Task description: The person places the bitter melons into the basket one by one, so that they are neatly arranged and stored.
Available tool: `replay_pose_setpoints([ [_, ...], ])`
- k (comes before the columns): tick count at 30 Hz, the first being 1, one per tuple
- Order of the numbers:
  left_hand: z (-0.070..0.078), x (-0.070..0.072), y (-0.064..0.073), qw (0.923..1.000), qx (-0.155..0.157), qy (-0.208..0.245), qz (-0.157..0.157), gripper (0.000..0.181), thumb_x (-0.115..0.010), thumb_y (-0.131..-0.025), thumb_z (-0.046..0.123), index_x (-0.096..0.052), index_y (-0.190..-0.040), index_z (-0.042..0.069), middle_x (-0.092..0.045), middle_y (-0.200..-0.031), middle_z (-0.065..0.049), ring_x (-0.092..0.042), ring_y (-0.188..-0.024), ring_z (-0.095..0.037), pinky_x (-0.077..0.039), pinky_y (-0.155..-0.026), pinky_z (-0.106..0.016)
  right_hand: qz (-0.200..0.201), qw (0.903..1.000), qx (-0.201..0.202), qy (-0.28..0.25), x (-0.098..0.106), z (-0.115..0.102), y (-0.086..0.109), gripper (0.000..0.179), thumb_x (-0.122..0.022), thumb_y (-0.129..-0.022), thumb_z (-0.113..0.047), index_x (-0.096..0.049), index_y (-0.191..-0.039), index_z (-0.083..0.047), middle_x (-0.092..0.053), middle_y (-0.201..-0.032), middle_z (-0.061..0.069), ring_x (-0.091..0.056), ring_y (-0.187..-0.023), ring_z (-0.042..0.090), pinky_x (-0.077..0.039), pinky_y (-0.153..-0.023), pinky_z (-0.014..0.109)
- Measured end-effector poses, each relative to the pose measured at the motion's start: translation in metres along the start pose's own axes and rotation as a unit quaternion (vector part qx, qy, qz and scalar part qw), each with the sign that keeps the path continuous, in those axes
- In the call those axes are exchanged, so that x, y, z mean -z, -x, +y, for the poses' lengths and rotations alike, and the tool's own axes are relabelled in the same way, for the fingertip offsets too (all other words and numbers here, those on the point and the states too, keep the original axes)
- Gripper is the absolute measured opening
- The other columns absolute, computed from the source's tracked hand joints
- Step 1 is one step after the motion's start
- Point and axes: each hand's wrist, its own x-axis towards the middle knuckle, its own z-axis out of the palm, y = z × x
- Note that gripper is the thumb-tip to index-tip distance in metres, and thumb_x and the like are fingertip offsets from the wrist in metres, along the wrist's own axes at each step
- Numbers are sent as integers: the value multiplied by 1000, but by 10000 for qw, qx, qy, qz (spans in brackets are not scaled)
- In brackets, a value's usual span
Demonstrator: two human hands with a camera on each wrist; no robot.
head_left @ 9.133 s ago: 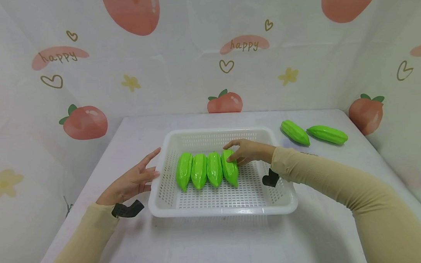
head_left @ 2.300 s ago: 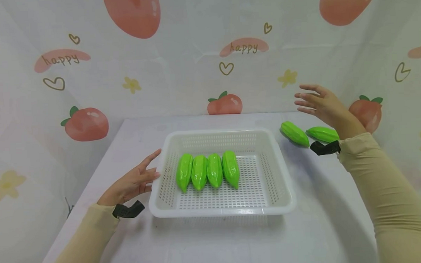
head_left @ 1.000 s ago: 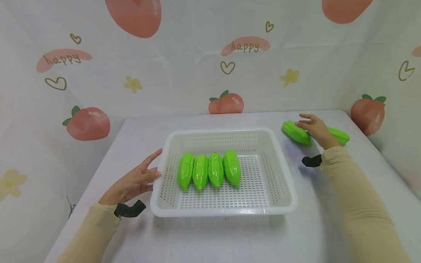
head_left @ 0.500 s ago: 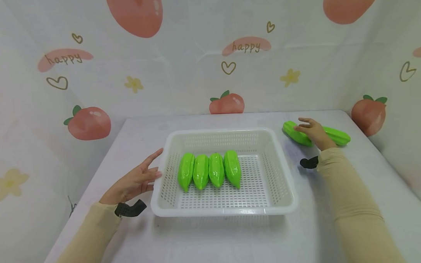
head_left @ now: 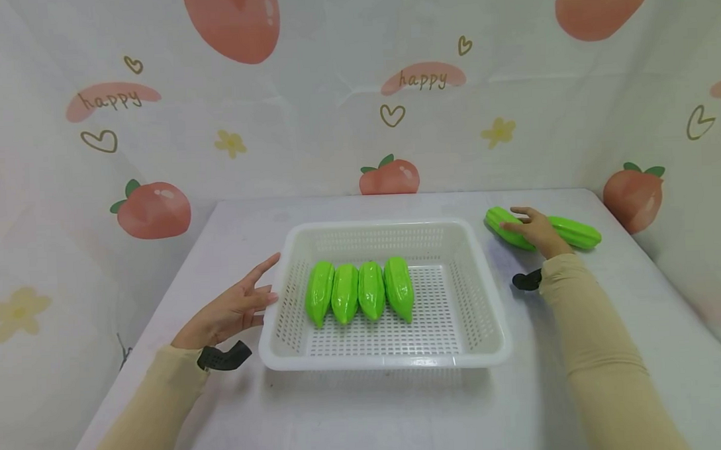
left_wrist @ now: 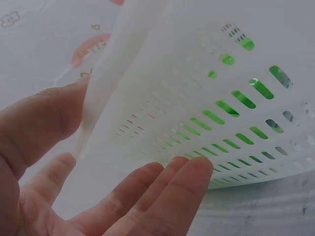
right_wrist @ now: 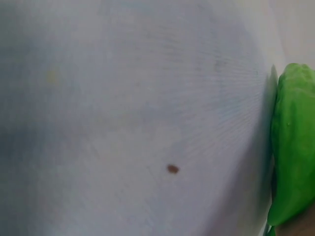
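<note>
In the head view my left hand (head_left: 232, 309) rests at the left side of a white perforated plastic basket (head_left: 386, 362), fingers extended and spread. The left wrist view has the thumb at the rim and the fingers against the basket wall (left_wrist: 256, 162). Inside lie several bright green ridged gourds (head_left: 371, 291), side by side with pointed ends toward me. At the table's back right, my right hand (head_left: 539, 232) has thumb and finger on either side of another green ridged gourd (head_left: 500, 219), hiding its pointed end. The right wrist view catches this gourd (right_wrist: 295, 142) at its right edge.
One more green gourd (head_left: 577, 233) lies just right of my right hand. The white table (head_left: 379, 423) meets a patterned cloth (head_left: 309, 121) at the back and sides. The basket's right part (head_left: 437, 308) shows bare mesh.
Earlier my right hand was on the rightmost gourd in the basket, then rose away to the right. It has since come down onto the back gourd. My left hand has stayed at the basket.
</note>
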Motion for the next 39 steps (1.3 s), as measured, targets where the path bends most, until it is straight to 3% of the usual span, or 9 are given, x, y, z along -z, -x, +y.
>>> replay_pose_setpoints([
  [8, 1, 0, 1, 10000, -13, 55, -35, 78, -54, -99, 11, -8, -154, 41, -55, -136, -2, -66, -108, -24, -55, -90, -47, -8, 9999, -25, 139, -2, 1, -2, 83, -60, -95, -37, -13, -155, -5, -12, -154, 35, -16, -142, 51, -20, -115, 60],
  [16, 0, 0, 0, 10000, -9, -27, 16, 78, -55, -98, 11, -9, -154, 42, -56, -135, -1, -66, -107, -24, -55, -89, -46, -30, 9980, 8, 631, -2, -4, -4, 78, -56, -97, -37, -17, -152, 2, -14, -153, 36, -18, -140, 51, -22, -114, 60],
  [28, 2, 0, 1, 9999, 65, 72, -25, 77, -55, -99, 12, -9, -154, 41, -56, -135, -2, -65, -108, -20, -56, -89, -41, 240, 9995, 210, 85, -1, -16, -3, 75, -55, -97, -28, -14, -154, -1, -21, -150, 38, -32, -133, 47, -33, -108, 56],
  [32, 1, 0, 0, 9999, -12, 91, -61, 77, -54, -99, 11, -9, -154, 41, -56, -135, -2, -66, -108, -22, -55, -89, -44, 374, 9986, 358, 128, 3, -26, -2, 75, -54, -97, -30, -14, -154, -2, -27, -147, 37, -40, -126, 43, -45, -92, 36],
  [35, 0, 0, -1, 10000, -34, 5, -25, 78, -55, -98, 11, -8, -154, 41, -56, -135, -2, -66, -108, -24, -55, -89, -46, 333, 9984, 435, -128, 5, -35, 0, 77, -54, -98, -31, -11, -154, -2, -27, -148, 36, -45, -121, 35, -45, -79, 18],
  [37, -1, -1, -1, 10000, -37, -65, 18, 79, -55, -98, 12, -8, -154, 42, -57, -135, -1, -66, -108, -24, -55, -89, -47, 255, 9976, 442, -460, 6, -43, 3, 80, -54, -98, -33, -7, -155, -3, -25, -151, 33, -46, -119, 28, -45, -79, 15],
  [39, -1, 0, -2, 9999, -45, -89, 21, 79, -56, -98, 12, -8, -154, 42, -57, -135, -1, -66, -108, -25, -54, -90, -48, 251, 9957, 425, -781, 7, -50, 5, 82, -55, -97, -35, -5, -155, -5, -23, -152, 30, -46, -118, 23, -48, -90, 20],
])
